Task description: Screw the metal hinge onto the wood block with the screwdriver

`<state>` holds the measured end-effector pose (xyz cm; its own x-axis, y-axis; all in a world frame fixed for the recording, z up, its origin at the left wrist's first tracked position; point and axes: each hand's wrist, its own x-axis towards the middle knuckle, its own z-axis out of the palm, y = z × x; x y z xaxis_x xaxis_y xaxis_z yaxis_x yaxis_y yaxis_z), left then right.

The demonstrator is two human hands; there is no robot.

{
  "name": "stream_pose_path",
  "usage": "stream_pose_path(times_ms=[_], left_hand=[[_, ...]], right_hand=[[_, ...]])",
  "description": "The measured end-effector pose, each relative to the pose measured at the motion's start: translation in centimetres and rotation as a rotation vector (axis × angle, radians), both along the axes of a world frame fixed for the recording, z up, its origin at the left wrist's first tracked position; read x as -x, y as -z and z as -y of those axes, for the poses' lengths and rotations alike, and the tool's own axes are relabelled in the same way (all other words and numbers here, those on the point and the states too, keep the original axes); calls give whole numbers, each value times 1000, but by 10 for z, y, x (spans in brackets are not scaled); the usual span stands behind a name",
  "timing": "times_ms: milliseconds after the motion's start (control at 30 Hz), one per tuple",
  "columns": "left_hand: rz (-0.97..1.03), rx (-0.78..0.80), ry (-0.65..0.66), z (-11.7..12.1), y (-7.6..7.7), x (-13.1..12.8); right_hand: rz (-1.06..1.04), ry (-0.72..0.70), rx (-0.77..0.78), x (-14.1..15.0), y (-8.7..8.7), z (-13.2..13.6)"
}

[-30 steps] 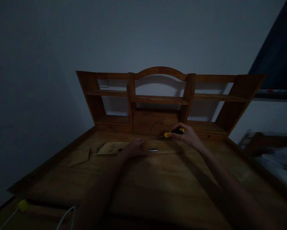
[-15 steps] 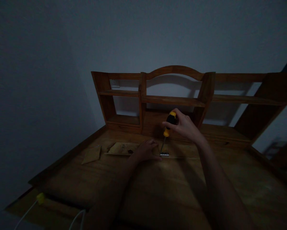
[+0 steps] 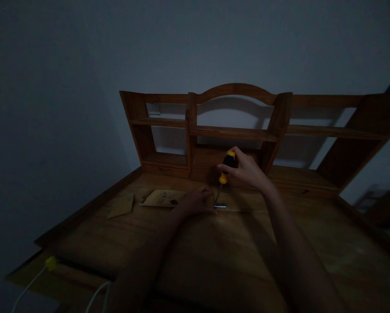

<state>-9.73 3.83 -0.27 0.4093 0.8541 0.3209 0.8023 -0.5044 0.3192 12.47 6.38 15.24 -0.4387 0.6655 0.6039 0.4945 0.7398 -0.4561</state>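
Note:
My right hand [image 3: 245, 168] is closed around the handle of a yellow and black screwdriver [image 3: 226, 164]. The screwdriver leans slightly, its shaft running down to a small shiny metal piece, which looks like a hinge [image 3: 220, 205]. That metal piece lies at the near edge of a long, narrow wooden board [image 3: 160, 198] flat on the desk. Just left of the metal, my left hand [image 3: 196, 202] grips across the board, fingers toward the far side and thumb at the near edge. Dim light hides the exact contact of the fingertips and the screwdriver tip.
A wooden shelf unit [image 3: 237, 131] stands along the back of the wooden desk [image 3: 214, 256], against the wall. A small flat piece [image 3: 121, 205], perhaps wood or cardboard, lies at left. A yellow object [image 3: 51, 263] with a white cord sits at the front left edge.
The whole view has shifted a little, so everything appears slightly higher and further left. Both hands keep their holds, and the screwdriver stays at the metal piece.

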Motion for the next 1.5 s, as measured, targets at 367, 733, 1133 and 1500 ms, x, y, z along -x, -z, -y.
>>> stream_pose_path(times_ms=[367,733,1133,1500], left_hand=[[21,12,4,-1,0,-1],[41,-24,27,-6,4,0],[27,-46,21,-2,1,-2],[31,-38,34,-4,3,-1]], right_hand=[[-9,-19,-65,13,3,5],[23,-55,-16,13,3,7],[36,-12,-199,22,10,3],[85,-34,-233,22,10,4]])
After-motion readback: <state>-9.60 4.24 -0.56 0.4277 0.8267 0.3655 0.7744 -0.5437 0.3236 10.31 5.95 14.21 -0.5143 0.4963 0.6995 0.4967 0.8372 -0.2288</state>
